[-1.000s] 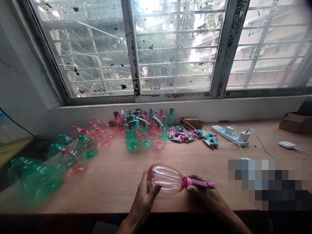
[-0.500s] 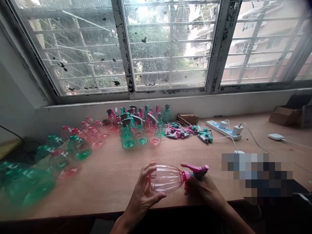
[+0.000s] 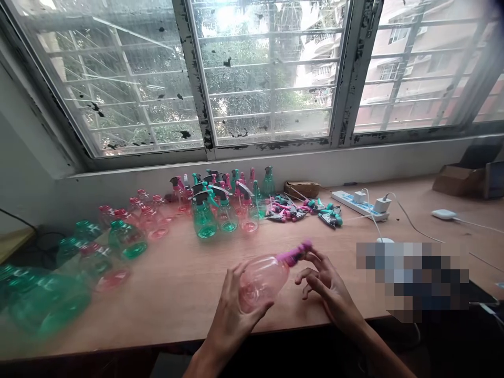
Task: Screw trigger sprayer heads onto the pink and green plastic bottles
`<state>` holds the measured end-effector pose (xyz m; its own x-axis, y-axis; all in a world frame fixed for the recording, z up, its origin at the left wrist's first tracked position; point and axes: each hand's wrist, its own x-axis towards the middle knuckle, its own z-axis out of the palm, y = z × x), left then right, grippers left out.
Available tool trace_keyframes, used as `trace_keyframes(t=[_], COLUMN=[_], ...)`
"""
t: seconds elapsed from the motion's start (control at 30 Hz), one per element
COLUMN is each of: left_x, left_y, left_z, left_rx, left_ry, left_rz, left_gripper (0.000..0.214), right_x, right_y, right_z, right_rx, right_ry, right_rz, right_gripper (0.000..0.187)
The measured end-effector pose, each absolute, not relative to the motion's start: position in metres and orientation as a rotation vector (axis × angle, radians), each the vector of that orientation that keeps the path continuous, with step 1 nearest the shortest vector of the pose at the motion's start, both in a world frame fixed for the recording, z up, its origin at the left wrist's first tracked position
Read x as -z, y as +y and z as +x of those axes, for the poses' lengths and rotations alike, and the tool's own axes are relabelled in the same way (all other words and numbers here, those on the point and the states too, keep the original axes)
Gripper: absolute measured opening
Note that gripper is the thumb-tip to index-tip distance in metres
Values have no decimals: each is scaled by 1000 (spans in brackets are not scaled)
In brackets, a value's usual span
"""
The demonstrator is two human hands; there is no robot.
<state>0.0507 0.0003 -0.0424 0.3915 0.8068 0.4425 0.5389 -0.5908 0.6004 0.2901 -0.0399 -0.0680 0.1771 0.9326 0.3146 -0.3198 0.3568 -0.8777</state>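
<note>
A clear pink spray bottle [image 3: 264, 281] with a pink and dark spray head [image 3: 295, 254] is tilted above the front of the table, its head pointing up and to the right. My left hand [image 3: 235, 310] is wrapped round the bottle's lower end. Beside the spray head is my right hand [image 3: 326, 283], its fingers apart and bent. One or more of its fingertips are at the spray head's end; whether they touch it I cannot tell. The bottle and head look smeared by motion.
Pink and green bottles without heads [image 3: 128, 239] stand on the left. Bottles with spray heads [image 3: 205, 215] are grouped near the wall. Loose spray heads [image 3: 289, 209] lie beside them, left of a white power strip [image 3: 360, 205] with cables. A cardboard box [image 3: 459, 178] sits far right.
The bottle has turned so its head end points higher. My right hand has let go of the neck, and its fingers have come apart. My left hand still holds the bottle.
</note>
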Motion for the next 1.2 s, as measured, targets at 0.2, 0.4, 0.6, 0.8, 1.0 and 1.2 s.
trace_keyframes(t=[0.2,0.4,0.6,0.8,1.0,1.2], left_x=[30,-2,-13,-3,2,-22], left_y=[32,79,128,142,131,108], left_z=[29,22,41,53,41,-20], left_rx=[-823,-588,-418,-403,-467,-749], left_ry=[1666,1692,1677,1726,1798,1897], left_rz=[2281,2361,2500,2601,2636,2666], left_gripper=[60,49,38,31,50,61], right_x=[69,65,64,64,65,67], right_y=[-40,-41,-39,-40,-40,-39], right_z=[292,292,292,293,292,293], right_rx=[-1076,-1224,-1213,-1209,-1210,-1208], right_ry=[-1135,-1248,-1300,-1327,-1322,-1320], right_rz=[-785,-937,-973,-961,-963,-983], right_gripper=[49,41,30,24,27,29])
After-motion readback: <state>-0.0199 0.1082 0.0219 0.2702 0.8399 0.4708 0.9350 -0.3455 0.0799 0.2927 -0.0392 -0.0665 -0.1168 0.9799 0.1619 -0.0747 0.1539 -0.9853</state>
